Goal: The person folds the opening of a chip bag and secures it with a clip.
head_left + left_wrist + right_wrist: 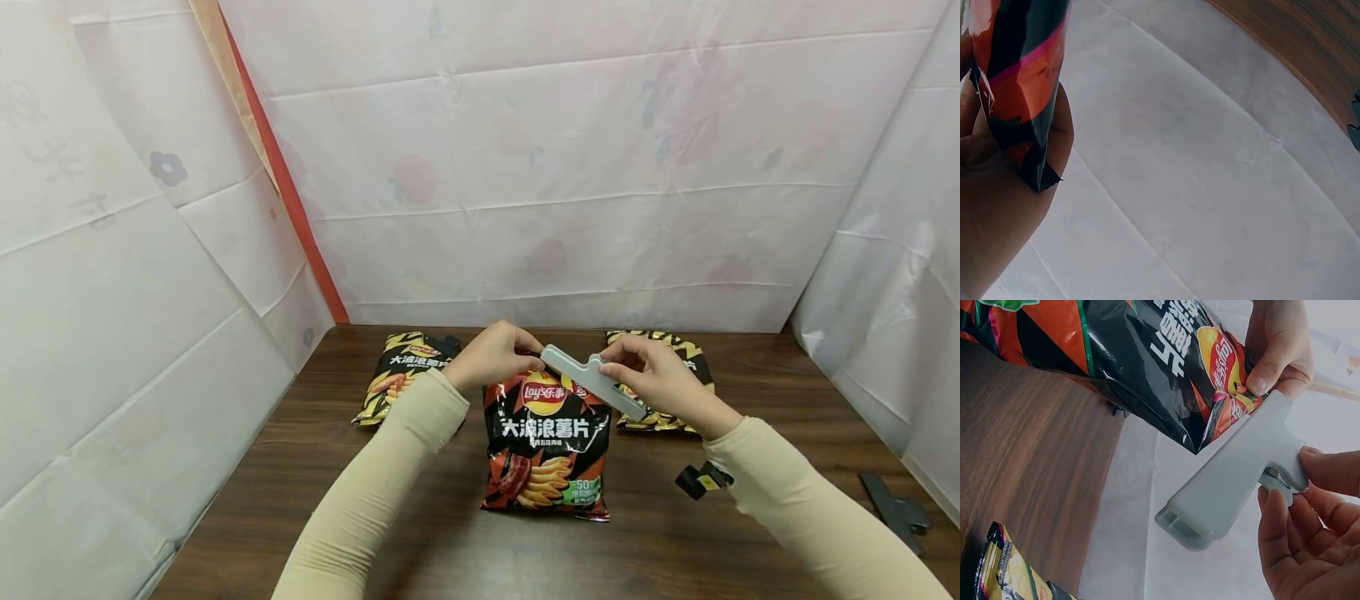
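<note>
A red and black potato chip bag stands upright at the middle of the table, its printed front facing me. My left hand pinches the folded-over top of the bag between thumb and fingers. In my right hand, thumb and fingers squeeze the handles of a pale grey bag clip. The clip slants along the bag's top edge, one end right by my left fingertips. In the right wrist view, the clip's long bar overlaps the bag's folded corner. The left wrist view shows the bag's side against my left palm.
Behind on the left lies a yellow and black chip bag with a dark clip at its top. Another yellow and black bag lies behind my right hand. A dark clip rests near the table's right edge. White sheets enclose the table.
</note>
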